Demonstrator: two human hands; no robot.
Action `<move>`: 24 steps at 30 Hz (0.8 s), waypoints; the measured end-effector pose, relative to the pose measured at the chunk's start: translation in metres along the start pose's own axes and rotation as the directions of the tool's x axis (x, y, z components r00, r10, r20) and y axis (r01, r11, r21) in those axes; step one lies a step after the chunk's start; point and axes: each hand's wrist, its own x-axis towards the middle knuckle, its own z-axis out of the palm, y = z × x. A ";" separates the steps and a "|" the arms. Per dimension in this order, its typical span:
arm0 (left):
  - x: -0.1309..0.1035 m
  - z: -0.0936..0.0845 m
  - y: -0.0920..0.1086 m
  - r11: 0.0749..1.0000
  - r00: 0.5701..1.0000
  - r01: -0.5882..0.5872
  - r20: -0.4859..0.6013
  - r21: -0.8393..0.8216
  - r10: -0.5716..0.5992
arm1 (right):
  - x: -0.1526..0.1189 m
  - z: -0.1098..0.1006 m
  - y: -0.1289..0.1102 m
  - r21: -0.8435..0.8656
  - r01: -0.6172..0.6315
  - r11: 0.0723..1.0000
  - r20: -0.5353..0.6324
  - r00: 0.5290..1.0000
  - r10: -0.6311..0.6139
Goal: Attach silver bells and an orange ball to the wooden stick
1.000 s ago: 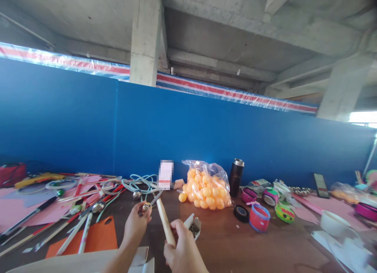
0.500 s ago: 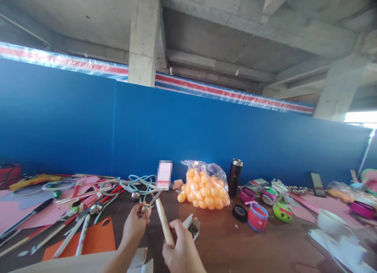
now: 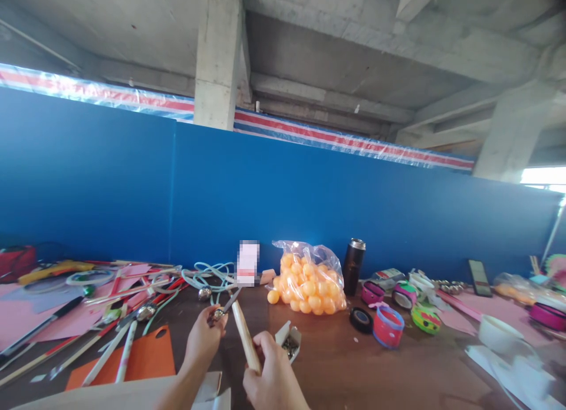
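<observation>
My left hand [image 3: 204,339] is closed around a shiny silver metal ball [image 3: 216,315], which looks like a jingle bell, above the brown table. My right hand [image 3: 273,371] grips the pale wooden handle of a hammer [image 3: 246,338]. A narrow grey head crosses the handle's far end, and its near tip lies against or just over the ball; I cannot tell whether they touch. Beside my right hand is a small open white box [image 3: 289,341] holding small metal pieces. Another silver ball [image 3: 204,293] rests beyond my left hand.
A clear bag of orange balls [image 3: 309,286] and a black flask [image 3: 354,267] stand behind. Black tape [image 3: 361,320] and colourful bands [image 3: 388,327] lie to the right, with a white cup [image 3: 497,333]. Sticks, cords and an orange sheet [image 3: 148,354] crowd the left. A blue partition [image 3: 283,192] stands behind.
The hammer's head end has shifted slightly left and down toward the silver ball. Both hands keep their hold, and the left hand has barely moved.
</observation>
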 end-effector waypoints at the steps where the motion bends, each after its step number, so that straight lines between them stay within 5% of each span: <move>1: 0.000 0.000 0.000 1.000 1.000 0.007 -0.006 -0.017 -0.007 | 0.000 -0.002 -0.003 0.013 0.003 1.000 0.006 1.000 -0.003; 13: -0.005 -0.001 0.011 0.974 0.996 0.035 -0.072 -0.224 -0.052 | -0.001 -0.003 -0.009 0.130 0.068 0.989 -0.060 0.996 -0.060; 24: -0.012 0.001 0.019 0.986 1.000 0.022 0.015 -0.165 -0.020 | 0.000 -0.001 -0.005 0.132 0.057 0.990 -0.048 0.998 -0.051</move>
